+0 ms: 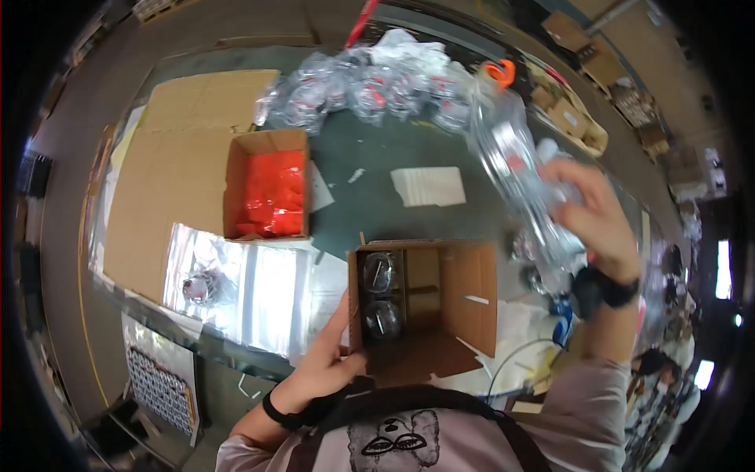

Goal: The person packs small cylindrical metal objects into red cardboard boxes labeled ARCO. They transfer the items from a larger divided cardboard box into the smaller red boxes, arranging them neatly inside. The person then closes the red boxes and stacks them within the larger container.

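An open cardboard box point(470, 303) stands in front of me, with two dark round items point(380, 273) in clear wrap along its left side. My left hand point(324, 368) is closed on the box's left wall near its front corner, and some of its fingers are hidden behind the cardboard. To the right of the box, above the table, my right hand point(594, 208) grips a clear plastic-wrapped item point(507, 157). Motion smears that item, so its exact kind cannot be told. Small reddish marks show through the plastic.
A smaller carton point(267, 140) of red packets lies on flattened cardboard point(169, 141) at left. Several clear-wrapped items point(377, 90) line the table's far edge. White sheets point(429, 186) lie beyond the box, and orange scissor handles point(500, 73) show at far right.
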### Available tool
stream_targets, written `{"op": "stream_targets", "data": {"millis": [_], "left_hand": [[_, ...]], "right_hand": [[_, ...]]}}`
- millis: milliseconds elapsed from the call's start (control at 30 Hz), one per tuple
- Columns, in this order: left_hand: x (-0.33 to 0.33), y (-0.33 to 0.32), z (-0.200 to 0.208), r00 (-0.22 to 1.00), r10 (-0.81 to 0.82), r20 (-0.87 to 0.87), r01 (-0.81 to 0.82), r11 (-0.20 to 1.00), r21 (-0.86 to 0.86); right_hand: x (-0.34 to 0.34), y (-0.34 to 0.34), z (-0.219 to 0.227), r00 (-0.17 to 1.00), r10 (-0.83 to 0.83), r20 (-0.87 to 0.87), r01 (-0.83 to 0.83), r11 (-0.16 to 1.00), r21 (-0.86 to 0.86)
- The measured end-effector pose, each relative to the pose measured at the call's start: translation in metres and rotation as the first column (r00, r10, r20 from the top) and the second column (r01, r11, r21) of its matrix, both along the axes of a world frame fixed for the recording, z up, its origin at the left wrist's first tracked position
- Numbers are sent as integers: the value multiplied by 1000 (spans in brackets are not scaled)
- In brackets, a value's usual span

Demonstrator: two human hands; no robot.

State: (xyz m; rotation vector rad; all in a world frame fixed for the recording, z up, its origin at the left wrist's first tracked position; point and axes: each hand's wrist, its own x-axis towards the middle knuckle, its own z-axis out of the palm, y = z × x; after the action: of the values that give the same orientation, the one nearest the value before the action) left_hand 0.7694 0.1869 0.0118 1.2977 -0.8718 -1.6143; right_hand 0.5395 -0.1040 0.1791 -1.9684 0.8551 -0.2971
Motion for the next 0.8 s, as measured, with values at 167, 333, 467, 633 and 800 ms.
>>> {"op": "stream_targets", "data": {"millis": [167, 333, 467, 633, 800], "left_hand": [[-75, -17, 9, 994, -108, -2, 108, 993, -55], [-122, -24, -19, 953, -121, 279, 223, 900, -374], [-141, -28, -14, 962, -178, 205, 241, 911, -336], [-159, -34, -16, 952, -203, 229, 277, 890, -362], [-172, -32, -5, 963, -202, 178, 244, 934, -260]], "right_hand": [[-81, 103, 20, 932, 145, -333, -53, 961, 271], [-86, 142, -103, 613, -38, -789, -63, 993, -97], [-117, 149, -150, 579, 12, -816, -87, 995, -47], [-140, 164, -163, 564, 74, -823, -113, 994, 13], [-174, 162, -92, 828, -120, -548, 41, 987, -155]]}}
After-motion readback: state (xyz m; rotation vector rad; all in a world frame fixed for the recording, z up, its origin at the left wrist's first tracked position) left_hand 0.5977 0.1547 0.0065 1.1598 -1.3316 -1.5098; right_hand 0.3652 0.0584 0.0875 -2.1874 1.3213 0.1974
